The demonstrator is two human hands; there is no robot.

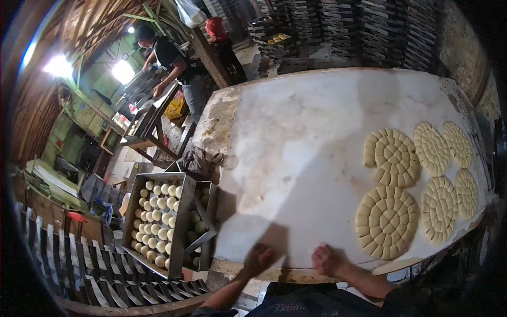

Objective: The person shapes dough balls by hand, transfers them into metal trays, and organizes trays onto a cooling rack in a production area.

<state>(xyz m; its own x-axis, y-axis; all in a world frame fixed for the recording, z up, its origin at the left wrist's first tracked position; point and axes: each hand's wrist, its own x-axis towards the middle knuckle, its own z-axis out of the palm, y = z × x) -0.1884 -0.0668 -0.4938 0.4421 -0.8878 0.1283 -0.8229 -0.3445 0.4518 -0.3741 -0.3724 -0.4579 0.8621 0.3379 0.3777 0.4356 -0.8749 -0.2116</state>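
Near the front edge of the pale, floury table [285, 158], my left hand [260, 258] is curled down against the surface. About a hand's width to its right, my right hand [326, 259] is closed like a fist on the same surface. Whatever lies under or inside either hand is hidden from view. To the left, a metal tray [179, 227] holds rows of round, pale dough balls [156, 215]. On the table's right side lie several flat rounds of cut dough pieces [387, 222], fitted together in rings; the nearest is right of my right hand.
Under the tray sits another metal tray [210, 232] with dough balls. A crumpled cloth [198, 161] hangs at the table's left corner. Dark slatted racks or stacked trays [343, 29] line the back. One person [177, 63] works at a side table; another [219, 37] stands behind a post.
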